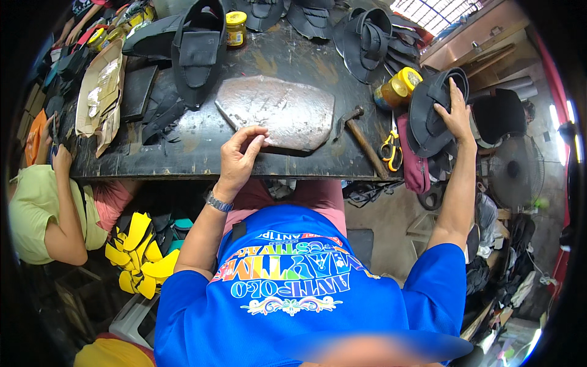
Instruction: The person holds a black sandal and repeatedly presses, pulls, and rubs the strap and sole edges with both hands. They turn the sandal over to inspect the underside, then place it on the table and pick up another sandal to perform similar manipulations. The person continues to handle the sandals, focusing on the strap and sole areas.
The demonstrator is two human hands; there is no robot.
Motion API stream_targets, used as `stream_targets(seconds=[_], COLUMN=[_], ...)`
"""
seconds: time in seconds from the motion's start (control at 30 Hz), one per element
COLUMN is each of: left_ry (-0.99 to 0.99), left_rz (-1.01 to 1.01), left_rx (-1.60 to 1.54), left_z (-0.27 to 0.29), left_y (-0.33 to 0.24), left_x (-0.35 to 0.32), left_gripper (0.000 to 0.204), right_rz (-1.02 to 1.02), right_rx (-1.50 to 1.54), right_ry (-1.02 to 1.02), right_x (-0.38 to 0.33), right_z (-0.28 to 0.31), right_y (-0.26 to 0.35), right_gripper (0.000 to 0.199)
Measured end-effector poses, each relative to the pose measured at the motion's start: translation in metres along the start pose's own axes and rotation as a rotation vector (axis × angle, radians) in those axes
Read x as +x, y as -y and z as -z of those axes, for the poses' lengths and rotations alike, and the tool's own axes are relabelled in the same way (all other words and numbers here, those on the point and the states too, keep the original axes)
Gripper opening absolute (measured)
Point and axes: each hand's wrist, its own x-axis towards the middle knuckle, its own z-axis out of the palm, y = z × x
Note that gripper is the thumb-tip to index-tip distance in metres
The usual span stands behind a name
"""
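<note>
My left hand [242,154] is closed over the near edge of a flat grey stone slab [278,110], thumb and forefinger pinched together. Whatever they may hold is too small to make out. Out to the right, my right hand [455,119] lies with fingers stretched and thumb apart on a black sandal [428,116] at the table's right end. Between the hands, a hammer [364,140] with a wooden handle lies right of the slab. Yellow-handled scissors [391,150] and a yellow-lidded jar [397,88] sit just left of the sandal.
Black sandals [199,55] and another yellow-lidded jar [235,29] stand along the far side of the dark table [202,144]. Cardboard pieces [101,92] lie at left, where another person [46,214] works. Yellow cut pieces [143,254] are heaped below; a fan [516,165] stands at right.
</note>
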Motion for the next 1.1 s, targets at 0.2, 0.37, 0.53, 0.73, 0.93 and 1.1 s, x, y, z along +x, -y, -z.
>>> stream_targets(seconds=[0.2,0.37,0.53,0.73,0.93,1.1], left_ry=[0.031,0.010,0.001,0.003,0.015,0.029], left_rz=[-0.044,-0.147,-0.127,-0.129,-0.111,-0.111], left_rx=[0.165,0.340,0.366,0.405,0.406,0.439], left_z=[-0.002,-0.005,-0.006,-0.008,-0.009,-0.007], left_y=[-0.001,-0.007,-0.011,-0.015,-0.017,-0.018], left_x=[-0.001,-0.001,0.002,0.003,0.004,0.005], left_gripper=[0.017,0.012,0.011,0.011,0.012,0.012], right_rz=[0.069,0.162,0.153,0.169,0.179,0.270], right_rx=[0.628,0.918,0.756,0.958,1.002,0.853], right_ry=[-0.338,0.054,0.274,0.289,0.309,-0.027], right_x=[0.010,0.045,0.085,0.127,0.189,0.238], right_z=[0.017,-0.054,-0.123,-0.143,-0.132,-0.137], right_y=[0.108,0.209,0.261,0.289,0.323,0.368], right_gripper=[0.065,0.056,0.050,0.041,0.042,0.043])
